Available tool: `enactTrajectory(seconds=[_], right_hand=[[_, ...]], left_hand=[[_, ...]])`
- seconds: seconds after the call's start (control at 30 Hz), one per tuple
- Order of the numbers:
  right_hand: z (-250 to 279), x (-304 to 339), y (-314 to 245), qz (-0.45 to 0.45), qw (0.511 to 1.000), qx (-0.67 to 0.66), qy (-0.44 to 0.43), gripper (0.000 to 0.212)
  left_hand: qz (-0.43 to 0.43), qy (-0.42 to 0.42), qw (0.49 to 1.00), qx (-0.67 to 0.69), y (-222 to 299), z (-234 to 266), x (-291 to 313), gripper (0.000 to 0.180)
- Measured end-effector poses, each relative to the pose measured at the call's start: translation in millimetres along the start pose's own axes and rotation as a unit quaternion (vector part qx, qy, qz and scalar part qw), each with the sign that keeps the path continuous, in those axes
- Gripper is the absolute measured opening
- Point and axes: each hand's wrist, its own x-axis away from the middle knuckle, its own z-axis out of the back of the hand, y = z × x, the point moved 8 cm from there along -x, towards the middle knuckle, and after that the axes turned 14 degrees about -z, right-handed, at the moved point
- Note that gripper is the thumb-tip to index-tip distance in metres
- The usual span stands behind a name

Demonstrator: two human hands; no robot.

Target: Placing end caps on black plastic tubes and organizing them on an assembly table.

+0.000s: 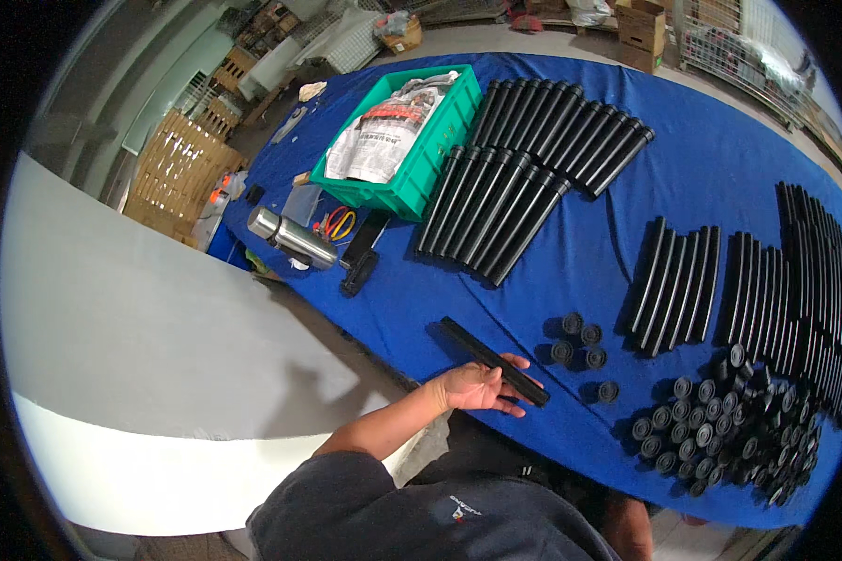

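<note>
My left hand (475, 386) is closed around a straight black tube (472, 343) near the table's front edge. The thumb lies across the tube and the fingers spread beneath it. One end points up and to the left; the other reaches past my fingers. My right hand is out of sight, with only some of the bare right arm (631, 528) showing at the lower edge. Several round black caps (572, 323) with ringed faces stand on the blue cloth (412, 304), just right of my left hand. A larger cluster of such caps (697, 421) sits farther right.
Black tubes with collared ends (491, 210) lie in rows at the back, beside a green crate (384, 192) holding newspaper. Plain black tubes (678, 290) are lined up on the right. A steel flask (295, 238) and yellow-and-red scissors (341, 222) rest at the left.
</note>
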Motion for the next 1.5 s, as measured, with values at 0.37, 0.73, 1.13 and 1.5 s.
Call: enactTrajectory(seconds=[0.37, 0.73, 1.13, 1.5], right_hand=[[48, 45, -35, -0.040, 0.998, 0.012, -0.047, 0.058], [67, 58, -12, -0.106, 0.992, 0.018, -0.072, 0.057], [74, 82, 20, -0.166, 0.979, -0.028, -0.115, 0.056], [85, 131, 14, -0.222, 0.948, -0.118, -0.197, 0.056]], left_hand=[[-0.027, -0.031, 0.997, -0.061, 8, -5, -8, 0.046], [-0.047, -0.024, 0.996, -0.075, 11, -6, -1, 0.046], [-0.061, -0.012, 0.994, -0.085, 16, -4, 0, 0.046], [-0.039, -0.013, 0.993, -0.107, 20, -10, -9, 0.050]])
